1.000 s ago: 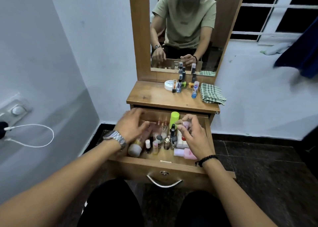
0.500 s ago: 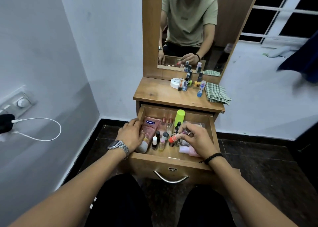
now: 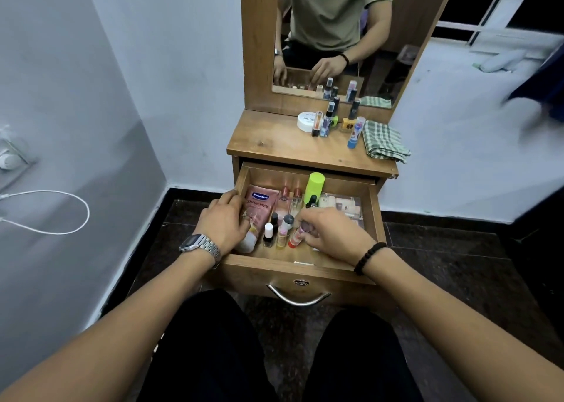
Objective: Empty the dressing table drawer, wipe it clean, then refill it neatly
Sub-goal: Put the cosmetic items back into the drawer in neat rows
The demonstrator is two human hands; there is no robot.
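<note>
While the pulled-out wooden drawer [image 3: 370, 215] at frame centre is still crowded, the right hand [image 3: 331, 234] has its grip pinched on a small clear tube with a red cap [image 3: 297, 236], likely to lift it out. The left hand [image 3: 224, 224], curled around the pink squeeze tube [image 3: 259, 208] by the left wall, seems to steady it. Open room lies on the wooden worktop [image 3: 274, 145] above, left of the little bottles [image 3: 328, 124] and folded green checked cloth [image 3: 384, 140].

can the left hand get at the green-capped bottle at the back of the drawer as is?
Probably yes. The drawer is pulled well out and open from above, so the green-capped bottle stands exposed at the back. The left hand rests on the pink tube and would have to reach over the small bottles.
</note>
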